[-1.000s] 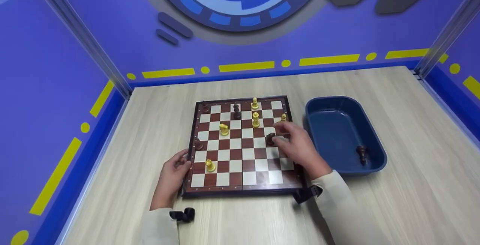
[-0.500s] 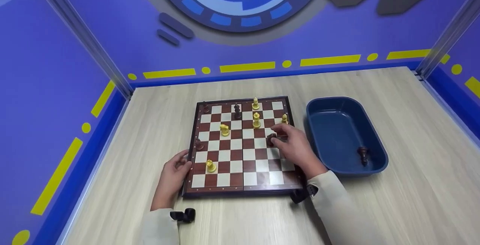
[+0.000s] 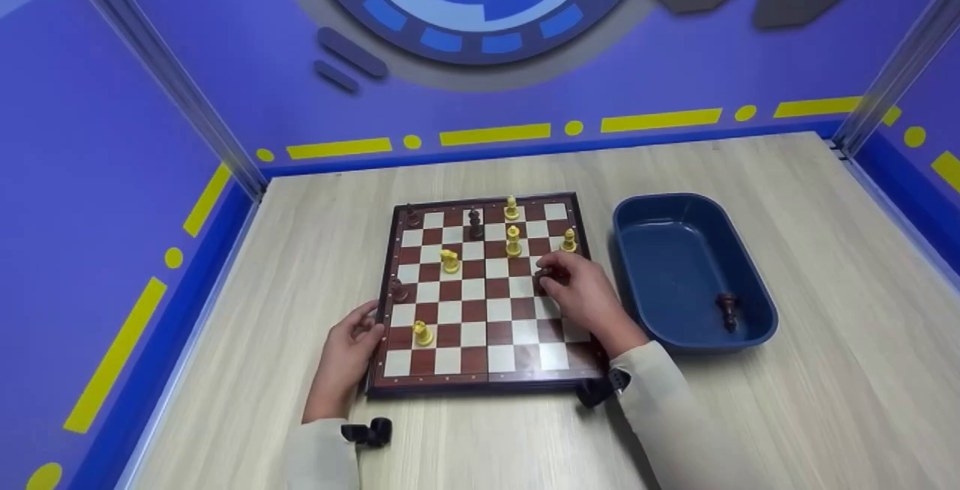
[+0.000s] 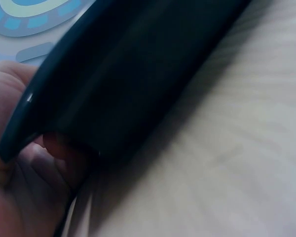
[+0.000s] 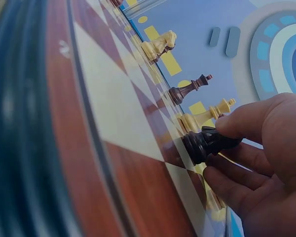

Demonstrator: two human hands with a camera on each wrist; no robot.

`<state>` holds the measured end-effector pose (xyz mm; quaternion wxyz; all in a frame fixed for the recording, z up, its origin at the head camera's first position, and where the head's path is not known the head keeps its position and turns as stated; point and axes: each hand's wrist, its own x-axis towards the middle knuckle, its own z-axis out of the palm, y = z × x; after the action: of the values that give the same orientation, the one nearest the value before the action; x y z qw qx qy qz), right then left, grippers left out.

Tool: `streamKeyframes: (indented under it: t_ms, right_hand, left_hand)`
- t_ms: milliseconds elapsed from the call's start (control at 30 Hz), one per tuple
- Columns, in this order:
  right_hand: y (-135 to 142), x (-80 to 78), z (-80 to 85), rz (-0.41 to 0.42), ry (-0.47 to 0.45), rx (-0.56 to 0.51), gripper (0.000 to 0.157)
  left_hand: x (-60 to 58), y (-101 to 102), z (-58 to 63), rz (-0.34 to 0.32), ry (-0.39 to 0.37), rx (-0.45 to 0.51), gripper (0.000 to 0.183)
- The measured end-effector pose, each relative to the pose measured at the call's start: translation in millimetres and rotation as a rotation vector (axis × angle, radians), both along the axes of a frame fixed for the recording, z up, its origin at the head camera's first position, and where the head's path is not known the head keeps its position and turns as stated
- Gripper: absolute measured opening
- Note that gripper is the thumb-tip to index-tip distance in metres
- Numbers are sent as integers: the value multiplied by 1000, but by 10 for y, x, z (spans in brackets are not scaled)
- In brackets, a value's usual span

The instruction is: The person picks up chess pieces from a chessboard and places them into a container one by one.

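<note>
A brown-and-white chessboard (image 3: 474, 336) lies on the table with chess pieces standing on it. My left hand (image 3: 345, 355) holds its left edge; in the left wrist view, fingers (image 4: 64, 148) show beneath the dark rim. Over the right half, my right hand (image 3: 589, 295) pinches a dark chess knight (image 5: 202, 144) between thumb and fingers. Its base is at the board's surface in the right wrist view; whether it touches is unclear. Beyond it stand a yellow king (image 3: 513, 241), a dark king (image 3: 475, 225) and a yellow knight (image 3: 450, 261).
Right of the board, a blue plastic tub (image 3: 667, 280) contains a dark chess piece (image 3: 727, 311) lying on its side. Yellow pieces stand at the board's far edge (image 3: 511, 208), right side (image 3: 568, 241) and near left (image 3: 422, 333). Dark pieces line its left side (image 3: 398, 289).
My right hand has shifted slightly left and towards me, covering more of the dark knight and uncovering the yellow piece at the right edge. My left hand stays on the board's edge.
</note>
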<state>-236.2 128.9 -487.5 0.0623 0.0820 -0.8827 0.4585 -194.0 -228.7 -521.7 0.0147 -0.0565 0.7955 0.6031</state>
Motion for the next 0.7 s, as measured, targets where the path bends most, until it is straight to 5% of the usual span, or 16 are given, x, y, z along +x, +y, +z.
streamKeyframes:
  t_ms: [700]
  right_hand:
    - [-11, -3, 1, -11, 40, 27, 15]
  left_hand:
    - [6, 1, 23, -12, 12, 27, 46]
